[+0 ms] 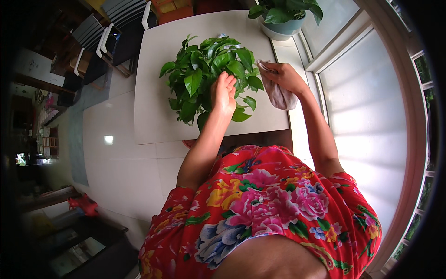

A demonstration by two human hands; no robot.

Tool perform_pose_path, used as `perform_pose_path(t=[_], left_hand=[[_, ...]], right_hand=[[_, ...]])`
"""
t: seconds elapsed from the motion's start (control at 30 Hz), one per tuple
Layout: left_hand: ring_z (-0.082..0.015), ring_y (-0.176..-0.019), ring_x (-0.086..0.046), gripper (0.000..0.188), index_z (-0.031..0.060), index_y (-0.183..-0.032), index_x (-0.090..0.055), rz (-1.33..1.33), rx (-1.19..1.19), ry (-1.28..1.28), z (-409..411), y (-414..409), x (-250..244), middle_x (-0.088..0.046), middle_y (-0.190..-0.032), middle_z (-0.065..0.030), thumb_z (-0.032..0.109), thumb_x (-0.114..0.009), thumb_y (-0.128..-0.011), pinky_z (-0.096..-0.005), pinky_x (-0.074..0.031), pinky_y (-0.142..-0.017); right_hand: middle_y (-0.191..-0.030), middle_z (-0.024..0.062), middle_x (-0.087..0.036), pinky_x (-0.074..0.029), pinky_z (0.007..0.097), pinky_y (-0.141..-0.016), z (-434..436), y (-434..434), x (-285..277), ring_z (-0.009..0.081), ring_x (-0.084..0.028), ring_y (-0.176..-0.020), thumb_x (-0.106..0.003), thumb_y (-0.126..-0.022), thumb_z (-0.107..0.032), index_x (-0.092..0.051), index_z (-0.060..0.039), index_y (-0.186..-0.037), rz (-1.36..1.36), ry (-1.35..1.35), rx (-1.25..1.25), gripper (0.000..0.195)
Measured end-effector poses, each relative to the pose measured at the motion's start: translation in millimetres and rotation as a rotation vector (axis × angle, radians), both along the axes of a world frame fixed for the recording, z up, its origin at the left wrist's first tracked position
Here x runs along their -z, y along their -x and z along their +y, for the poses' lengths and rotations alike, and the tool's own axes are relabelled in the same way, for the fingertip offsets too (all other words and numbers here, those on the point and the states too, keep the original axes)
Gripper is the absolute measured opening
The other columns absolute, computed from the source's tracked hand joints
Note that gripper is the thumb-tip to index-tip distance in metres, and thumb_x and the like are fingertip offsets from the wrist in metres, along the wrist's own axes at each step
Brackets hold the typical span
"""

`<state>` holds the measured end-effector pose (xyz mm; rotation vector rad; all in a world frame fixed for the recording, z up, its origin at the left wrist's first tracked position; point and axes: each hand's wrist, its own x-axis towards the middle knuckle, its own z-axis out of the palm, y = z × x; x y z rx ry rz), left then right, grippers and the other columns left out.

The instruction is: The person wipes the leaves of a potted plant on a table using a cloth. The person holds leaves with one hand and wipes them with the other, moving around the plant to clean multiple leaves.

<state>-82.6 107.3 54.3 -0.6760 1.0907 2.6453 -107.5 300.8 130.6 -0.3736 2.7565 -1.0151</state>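
A bushy pothos plant (193, 82) with glossy heart-shaped leaves stands on a pale table (153, 69). Its foliage hides whatever holds it. My left hand (224, 92) reaches into the near side of the leaves, palm turned to the right and fingers loosely curled. Its fingertips are at the leaves, and nothing shows in the palm. To the right of the plant, my right hand (285, 76) grips a whitish, stained cloth (279, 96), which hangs down in folds over the table's right edge.
Another leafy plant in a blue-green and white pot (284, 29) is at the far right corner, by the sill. A frosted window (362, 115) runs along the right. Several chairs (122, 38) stand at the far left, beyond the table; pale floor tiles (129, 129) lie left.
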Motion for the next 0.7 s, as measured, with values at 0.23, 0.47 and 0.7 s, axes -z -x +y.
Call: perform_pose_path(t=[0.23,0.47,0.7], left_hand=[[-0.0238,-0.118,-0.042,0.057,0.002,-0.121,-0.042,0.003,0.15,-0.148,14.6,17.5,9.4,-0.047,-0.124,-0.0123,0.048,-0.042,-0.088,-0.0396,-0.015,-0.104],[-0.0193,-0.112,-0.043,0.053,0.0083,-0.121,-0.042,0.024,0.088,-0.315,25.0,18.5,9.7,-0.049,-0.117,-0.0066,0.05,-0.039,-0.089,-0.0349,-0.026,-0.1],[-0.0181,-0.112,-0.043,0.056,0.0074,-0.126,-0.039,0.079,0.125,-0.317,25.9,5.0,29.1,-0.044,-0.125,-0.0066,0.05,-0.039,-0.089,-0.0335,-0.029,-0.097]], right_hand=[[-0.093,0.0164,-0.064,-0.047,0.0307,-0.075,-38.1,56.9,-0.7,0.0255,-0.062,-0.076,-0.058,-0.078,-0.017,-0.059,-0.0088,-0.112,0.077,-0.11,-0.25,0.035],[-0.094,0.0127,-0.064,-0.047,0.0388,-0.076,-57.2,67.0,26.2,0.0307,-0.06,-0.084,-0.049,-0.077,-0.028,-0.059,-0.0226,-0.113,-0.033,-0.42,-0.356,0.038],[-0.089,0.0095,-0.065,-0.047,0.0418,-0.073,-41.7,15.8,28.8,0.031,-0.06,-0.083,-0.047,-0.08,-0.029,-0.06,-0.0272,-0.108,-0.022,-0.419,-0.323,0.031]])
